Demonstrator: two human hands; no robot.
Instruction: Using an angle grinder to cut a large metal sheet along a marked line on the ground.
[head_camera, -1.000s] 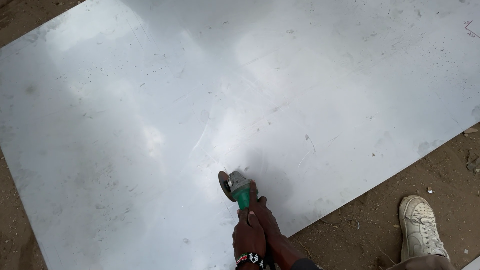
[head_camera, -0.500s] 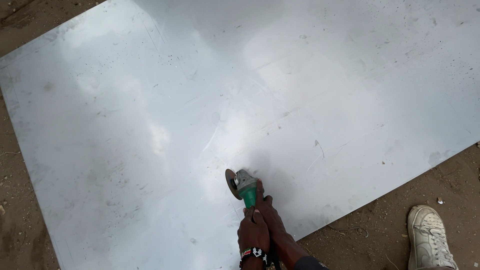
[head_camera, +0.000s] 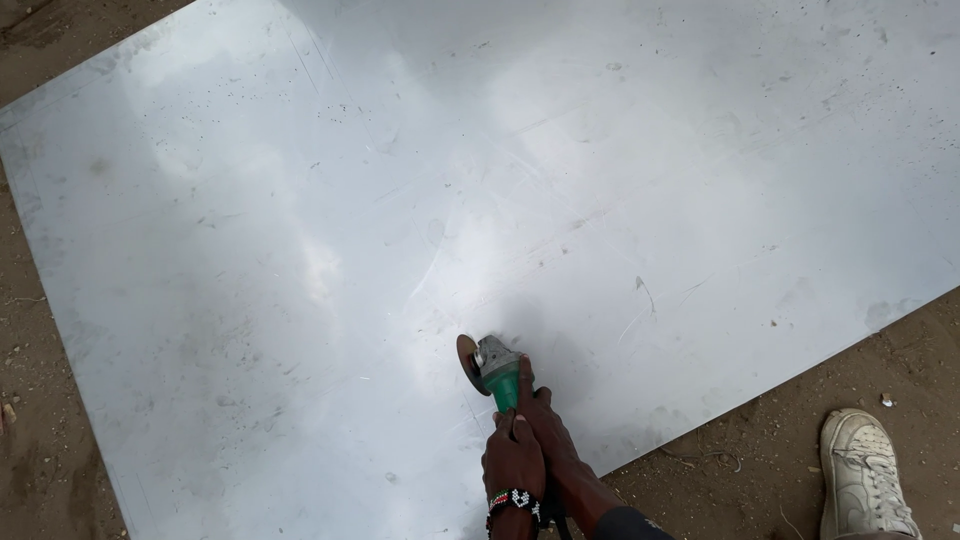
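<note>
Moved: grinder crept forward slightly, I reckon.
Sheet: metal sheet (head_camera: 300, 250) flat on dirt.
Left hand (head_camera: 513, 462): clenched around grinder body.
Grinder: green angle grinder (head_camera: 497, 369), disc seemingly touching sheet.
Right hand (head_camera: 545, 418): wrapped around it too.
Shoe: white shoe (head_camera: 865, 475), off-sheet.

Both hands are seen at the bottom edge of the view, stretched forward and set close together, one just behind the other. The left hand (head_camera: 512, 458) is curled shut in a grip, knuckles up, with a beaded band of black, white and red worn at its wrist. The right hand (head_camera: 547, 425) is placed slightly further forward, fingers wrapped closed, its forearm angled in from the lower right, where a dark sleeve edge is shown.
</note>
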